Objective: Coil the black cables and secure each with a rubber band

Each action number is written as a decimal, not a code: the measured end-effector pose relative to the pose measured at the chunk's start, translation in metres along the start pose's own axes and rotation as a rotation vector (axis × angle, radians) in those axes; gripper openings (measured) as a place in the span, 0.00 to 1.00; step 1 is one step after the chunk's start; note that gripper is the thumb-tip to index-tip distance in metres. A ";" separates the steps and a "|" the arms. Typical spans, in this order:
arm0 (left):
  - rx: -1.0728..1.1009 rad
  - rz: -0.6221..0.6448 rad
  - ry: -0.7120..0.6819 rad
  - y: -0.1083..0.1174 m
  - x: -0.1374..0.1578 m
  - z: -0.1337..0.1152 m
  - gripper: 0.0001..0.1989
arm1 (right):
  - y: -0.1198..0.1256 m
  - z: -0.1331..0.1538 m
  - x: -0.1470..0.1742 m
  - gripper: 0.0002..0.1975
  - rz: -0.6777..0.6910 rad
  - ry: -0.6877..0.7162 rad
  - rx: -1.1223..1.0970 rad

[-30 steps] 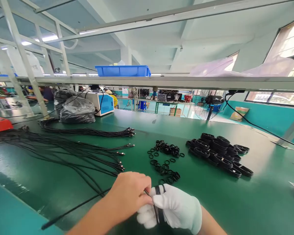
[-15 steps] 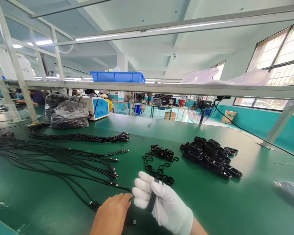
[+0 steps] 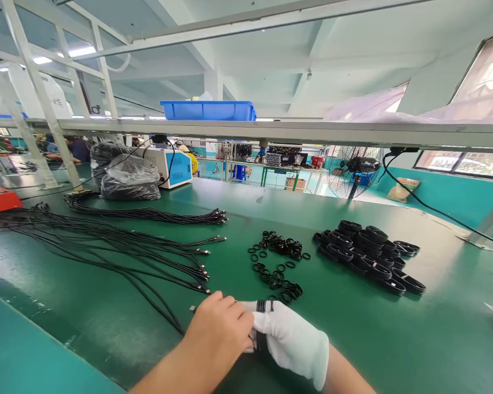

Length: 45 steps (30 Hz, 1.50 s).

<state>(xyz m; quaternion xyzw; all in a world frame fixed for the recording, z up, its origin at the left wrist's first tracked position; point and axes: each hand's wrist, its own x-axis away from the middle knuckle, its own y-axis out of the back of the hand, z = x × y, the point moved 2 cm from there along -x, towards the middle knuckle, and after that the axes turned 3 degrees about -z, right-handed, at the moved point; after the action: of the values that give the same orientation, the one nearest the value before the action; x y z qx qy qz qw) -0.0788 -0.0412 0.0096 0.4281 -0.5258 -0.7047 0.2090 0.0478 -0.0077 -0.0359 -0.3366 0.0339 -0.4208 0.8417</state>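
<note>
My right hand (image 3: 290, 336), in a white glove, is closed around a small coil of black cable (image 3: 262, 343). Dark strands show above and below its thumb. My bare left hand (image 3: 219, 331) is bent over the same coil, its fingertips pressed together against the glove; the exact grip is partly hidden. A cable end with a small connector (image 3: 193, 309) pokes out beside the left hand. Just beyond the glove lie loose black rings (image 3: 277, 278). Straight black cables (image 3: 148, 249) with metal plugs stretch across the green table to the left.
Finished-looking cable coils (image 3: 365, 249) are heaped at right. Another cable bundle (image 3: 168, 216) lies farther back, near black plastic bags (image 3: 131, 178) and a blue-white machine (image 3: 176, 167). A shelf (image 3: 291, 130) crosses overhead, bearing a blue tray (image 3: 209, 111). A red box (image 3: 0, 201) sits far left.
My left hand has moved right and up, from beside the glove onto the coil. The right hand's fingers have turned inward behind it. The view has shifted slightly.
</note>
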 end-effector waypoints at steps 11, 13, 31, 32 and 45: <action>0.398 -0.034 -0.013 0.013 -0.013 0.041 0.05 | -0.010 -0.019 0.004 0.17 0.150 -0.236 -0.112; 0.265 -0.199 -0.069 0.014 -0.007 0.035 0.11 | -0.009 -0.018 0.002 0.16 0.157 -0.214 -0.146; 1.772 0.063 0.493 -0.035 -0.009 -0.011 0.22 | 0.004 -0.005 0.015 0.15 0.450 -0.030 -0.047; 1.781 0.009 0.500 -0.033 -0.009 -0.014 0.22 | 0.005 -0.003 0.015 0.15 0.441 -0.009 -0.044; 1.201 -0.294 0.518 -0.008 0.008 -0.035 0.03 | -0.014 0.048 0.045 0.12 0.308 0.085 0.588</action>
<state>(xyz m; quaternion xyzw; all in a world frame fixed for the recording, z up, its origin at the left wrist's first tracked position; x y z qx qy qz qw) -0.0527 -0.0637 -0.0036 0.6927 -0.6956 -0.1854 -0.0441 0.0839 -0.0205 0.0200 -0.0522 -0.0037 -0.2942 0.9543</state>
